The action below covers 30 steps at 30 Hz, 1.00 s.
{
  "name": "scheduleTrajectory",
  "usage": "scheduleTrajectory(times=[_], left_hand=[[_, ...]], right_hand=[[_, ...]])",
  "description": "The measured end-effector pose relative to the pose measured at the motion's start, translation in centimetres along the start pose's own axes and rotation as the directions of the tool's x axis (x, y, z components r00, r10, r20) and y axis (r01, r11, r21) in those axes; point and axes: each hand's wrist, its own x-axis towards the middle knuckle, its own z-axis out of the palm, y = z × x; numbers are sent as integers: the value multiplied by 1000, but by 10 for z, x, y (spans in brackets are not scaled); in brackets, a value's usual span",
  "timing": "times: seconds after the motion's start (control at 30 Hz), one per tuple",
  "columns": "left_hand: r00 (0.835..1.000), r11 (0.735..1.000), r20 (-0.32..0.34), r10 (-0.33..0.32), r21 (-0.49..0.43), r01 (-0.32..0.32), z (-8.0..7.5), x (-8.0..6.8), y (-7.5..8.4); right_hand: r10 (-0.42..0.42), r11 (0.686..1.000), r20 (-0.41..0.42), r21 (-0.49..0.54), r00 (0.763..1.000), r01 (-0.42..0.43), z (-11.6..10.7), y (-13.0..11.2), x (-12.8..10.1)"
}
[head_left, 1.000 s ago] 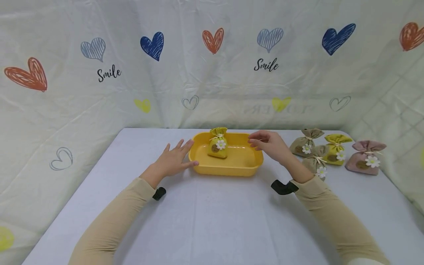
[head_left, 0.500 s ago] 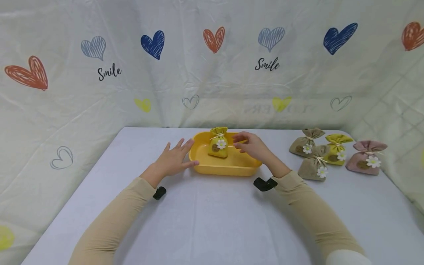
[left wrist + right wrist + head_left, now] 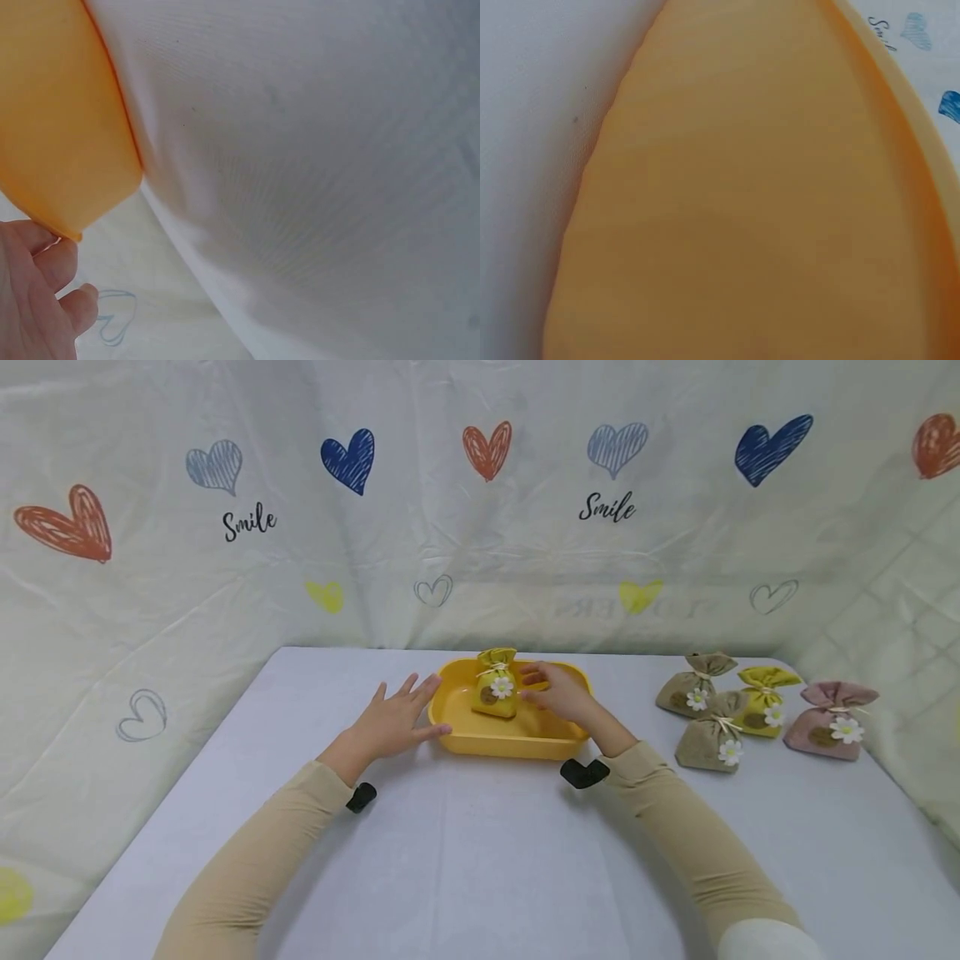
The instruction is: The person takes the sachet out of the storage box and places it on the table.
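Note:
A yellow drawstring pouch (image 3: 492, 697) with a white flower stands upright in the left half of the yellow tray (image 3: 517, 747). My left hand (image 3: 390, 724) touches the tray's left rim, its fingers spread. In the left wrist view, fingertips (image 3: 61, 262) meet the rim of the tray (image 3: 67, 127). Over the tray, my right hand (image 3: 558, 695) has loosely bent fingers pointing at the pouch's right side, a small gap away, with nothing held. The right wrist view is filled by the tray (image 3: 735, 187), and no hand shows there.
On the right of the white table (image 3: 480, 860) stand more pouches: a back beige pouch (image 3: 678, 692), a front beige pouch (image 3: 705, 743), another yellow pouch (image 3: 761, 697) and a pink pouch (image 3: 813, 731). Behind the table hangs a heart-printed curtain (image 3: 480, 543).
My right hand has moved left from the tray's right end, over the tray to beside the yellow pouch. The left hand, tray and pouches have stayed in place.

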Motion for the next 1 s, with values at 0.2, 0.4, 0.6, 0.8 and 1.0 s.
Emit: scheduleTrajectory(times=[0.2,0.4,0.6,0.8,1.0], left_hand=[[1000,1000,0,-2,12,2,-2,0,1],[1000,1000,1,-6,3,6,-1,0,1],[1000,1000,1,-5,-8,5,-1,0,0],[1000,1000,6,-3,-14,3,-2,-1,1],[1000,1000,9,-6,-16,7,-3,-2,2]], right_hand=[[11,1000,2,-20,1000,-11,1,-4,3],[7,1000,30,14,1000,-7,4,-5,5],[16,997,72,78,997,-21,7,-7,10],[44,993,78,103,996,-52,10,-8,15],[69,988,83,134,994,-80,14,-9,17]])
